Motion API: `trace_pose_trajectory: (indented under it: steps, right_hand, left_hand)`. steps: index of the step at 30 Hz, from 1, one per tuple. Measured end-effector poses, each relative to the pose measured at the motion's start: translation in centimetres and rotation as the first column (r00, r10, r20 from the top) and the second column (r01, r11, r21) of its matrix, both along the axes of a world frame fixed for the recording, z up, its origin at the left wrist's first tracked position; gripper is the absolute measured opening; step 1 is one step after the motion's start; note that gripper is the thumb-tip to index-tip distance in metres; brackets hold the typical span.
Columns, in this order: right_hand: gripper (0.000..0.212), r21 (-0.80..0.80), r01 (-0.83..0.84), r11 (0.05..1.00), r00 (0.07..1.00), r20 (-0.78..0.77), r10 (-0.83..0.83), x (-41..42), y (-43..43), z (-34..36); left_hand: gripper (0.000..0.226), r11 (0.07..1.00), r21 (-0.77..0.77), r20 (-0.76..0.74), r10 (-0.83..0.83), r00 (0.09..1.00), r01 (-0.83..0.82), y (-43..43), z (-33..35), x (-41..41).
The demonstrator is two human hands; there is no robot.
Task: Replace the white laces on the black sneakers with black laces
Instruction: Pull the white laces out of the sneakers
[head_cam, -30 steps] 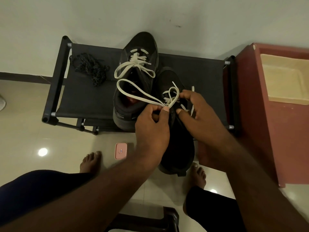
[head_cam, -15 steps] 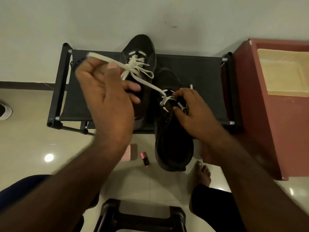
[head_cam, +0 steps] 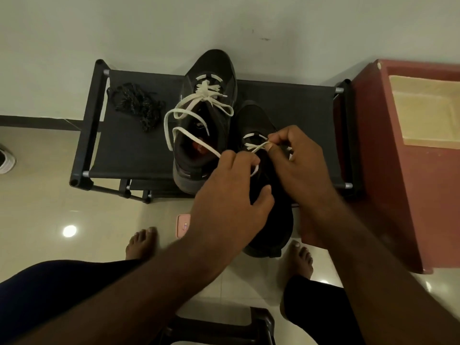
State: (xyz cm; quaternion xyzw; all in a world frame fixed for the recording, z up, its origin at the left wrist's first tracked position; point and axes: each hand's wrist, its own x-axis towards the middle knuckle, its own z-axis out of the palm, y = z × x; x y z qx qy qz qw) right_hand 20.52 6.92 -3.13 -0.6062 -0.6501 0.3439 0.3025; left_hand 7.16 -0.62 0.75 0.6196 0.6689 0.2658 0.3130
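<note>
From the head camera: the near black sneaker [head_cam: 272, 220] lies on the fabric-topped bench [head_cam: 286, 100], its heel overhanging at six o'clock. The left hand [head_cam: 224, 195] has its grip curled round a flat white lace [head_cam: 257, 147], whose loose loop arcs toward ten o'clock over the far sneaker [head_cam: 214, 66]. The right hand [head_cam: 298, 165] pinches the crossed lace at the eyelets. A tangled heap of speckled black laces [head_cam: 137, 105] sits at ten o'clock on the bench.

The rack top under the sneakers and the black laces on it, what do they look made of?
Rack top: likely woven fabric, matte black, stretched taut between dark tubes with silvery ends. Black laces: probably braided cord, matte with pale flecks, lying in a limp tangle.
</note>
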Motion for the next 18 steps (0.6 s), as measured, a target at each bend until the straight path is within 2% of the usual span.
trace_pose_trajectory:
  steps: [3,8,10,11,12,13,15,17,18]
  right_hand:
    - [0.002,-0.034,0.0,0.999,1.0,-0.021,0.0,0.2,0.1,-0.3]
    - [0.003,-0.053,0.021,0.998,0.999,-0.041,-0.023,0.2,0.1,-0.5]
    - [0.004,-0.087,0.096,0.991,0.992,-0.072,-0.103,0.1,0.2,-0.4]
    - [0.005,-0.14,0.163,0.977,0.974,-0.136,-0.182,0.1,0.4,-0.2]
    - [0.006,-0.219,0.228,0.949,0.927,-0.248,-0.281,0.2,0.7,0.2]
    - [0.008,-0.306,0.277,0.911,0.84,-0.383,-0.384,0.4,1.0,0.7]
    - [0.016,-0.43,0.315,0.846,0.607,-0.593,-0.528,1.3,1.7,1.9]
    - [0.019,-0.496,0.291,0.818,0.374,-0.728,-0.575,2.8,2.0,2.9]
    - [0.02,-0.51,0.277,0.814,0.29,-0.763,-0.577,3.5,2.0,3.3]
  left_hand:
    - [0.045,0.997,-0.066,-0.102,-0.043,0.994,0.037,0.5,-0.6,-0.4]
    - [0.046,0.996,-0.083,-0.117,-0.047,0.992,0.038,0.8,-0.9,-0.5]
    - [0.045,0.995,-0.086,-0.134,-0.06,0.989,0.048,0.9,-1.0,-0.5]
    - [0.044,0.994,-0.094,-0.142,-0.067,0.988,0.054,0.9,-1.1,-0.6]
    - [0.044,0.993,-0.105,-0.143,-0.072,0.987,0.057,0.8,-1.2,-0.6]
    - [0.045,0.991,-0.118,-0.136,-0.077,0.988,0.061,0.8,-1.2,-0.6]
    - [0.05,0.986,-0.149,-0.114,-0.091,0.989,0.074,0.6,-1.3,-0.5]
    - [0.054,0.981,-0.17,-0.122,-0.112,0.986,0.09,0.3,-1.5,-0.3]
    - [0.056,0.979,-0.179,-0.133,-0.119,0.984,0.094,0.2,-1.6,-0.2]
